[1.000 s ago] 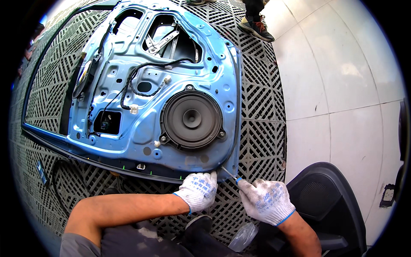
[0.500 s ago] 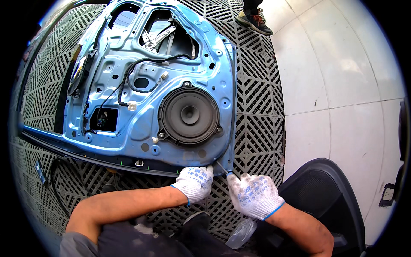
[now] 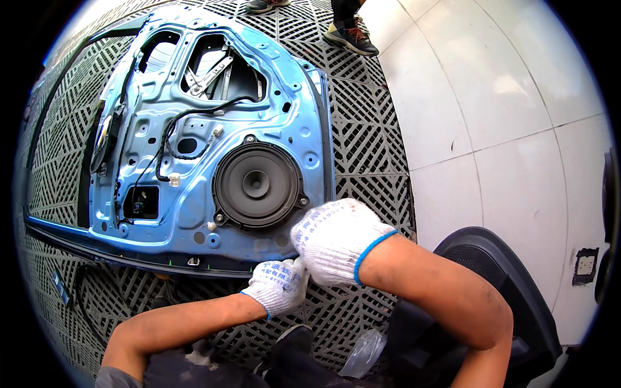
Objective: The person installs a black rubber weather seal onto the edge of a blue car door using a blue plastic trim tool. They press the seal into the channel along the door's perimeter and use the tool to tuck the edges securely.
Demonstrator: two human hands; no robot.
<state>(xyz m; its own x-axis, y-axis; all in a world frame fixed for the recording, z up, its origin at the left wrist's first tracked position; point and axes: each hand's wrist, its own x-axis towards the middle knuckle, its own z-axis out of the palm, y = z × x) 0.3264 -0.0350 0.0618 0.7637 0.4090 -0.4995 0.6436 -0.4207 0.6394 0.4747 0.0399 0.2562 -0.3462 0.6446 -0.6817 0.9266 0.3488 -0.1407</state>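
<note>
A light blue car door lies flat before me, with a round black speaker fixed in its panel. My left hand, in a white knit glove, is closed at the door's near edge; whatever its fingertips pinch is hidden. My right hand, gloved alike, covers the door's near right corner beside the speaker. Its fingers are curled, and the back of the glove hides what they hold. Black wiring with white connectors runs over the panel left of the speaker.
Grey slatted floor mats lie under the door, with pale tiles to the right. A black trim panel and a clear plastic bag lie near my right arm. Another person's shoe stands beyond the door.
My right hand has moved up and left onto the door's corner and turned. The thin metal shaft at its fingers no longer shows. The view has shifted; my left hand stays at the edge.
</note>
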